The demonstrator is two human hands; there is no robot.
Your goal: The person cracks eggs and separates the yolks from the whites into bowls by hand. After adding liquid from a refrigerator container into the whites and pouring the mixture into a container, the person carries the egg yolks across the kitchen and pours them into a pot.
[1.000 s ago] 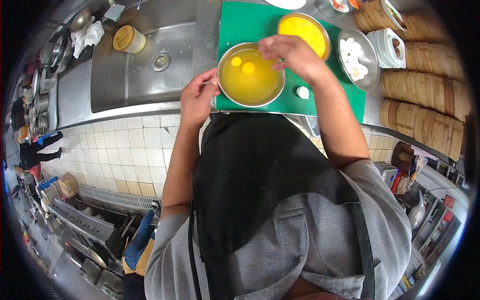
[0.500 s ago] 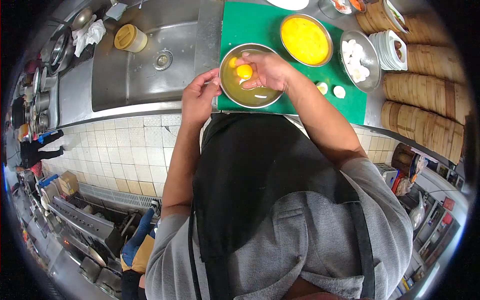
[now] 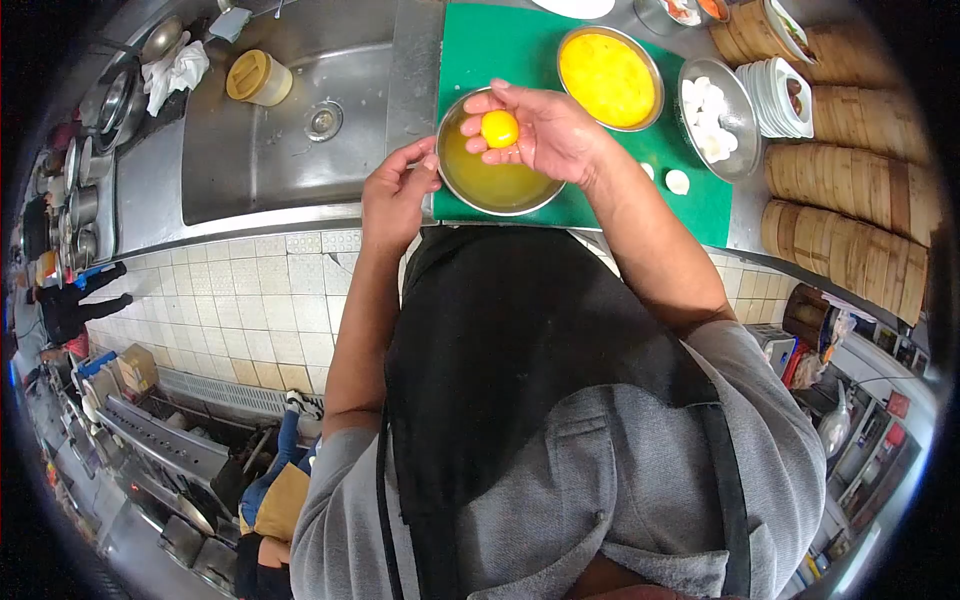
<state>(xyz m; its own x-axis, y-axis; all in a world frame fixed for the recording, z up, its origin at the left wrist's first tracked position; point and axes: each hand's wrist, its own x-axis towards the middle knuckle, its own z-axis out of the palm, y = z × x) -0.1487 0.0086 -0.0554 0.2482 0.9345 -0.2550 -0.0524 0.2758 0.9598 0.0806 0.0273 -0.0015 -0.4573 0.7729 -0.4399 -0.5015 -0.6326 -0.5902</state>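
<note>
My right hand (image 3: 556, 137) is palm up over a metal bowl (image 3: 502, 213), cradling a whole egg yolk (image 3: 500, 129) on its fingers. Clear, yellowish egg white (image 3: 485, 182) lies in the bowl below. With thumb and fingers, my left hand (image 3: 397, 198) grips the bowl's left rim. The bowl stands on a green cutting board (image 3: 600, 214). Behind my right hand, a second metal bowl (image 3: 661, 97) is filled with egg yolks (image 3: 607, 77). An eggshell half (image 3: 677, 182) lies on the board near my right wrist, with another partly hidden by it.
A steel bowl (image 3: 741, 140) of eggshells (image 3: 711, 125) stands at the board's right. Stacked white dishes (image 3: 778, 103) and bamboo steamers (image 3: 850, 180) line the right side. To the left is a sink (image 3: 250, 165) holding a yellow-lidded tub (image 3: 262, 78). Another person (image 3: 280, 500) is at the lower left.
My right hand has risen out of the egg white, lifting the yolk above the bowl and moving slightly right. My left hand keeps its grip on the rim. The other person's foot has shifted.
</note>
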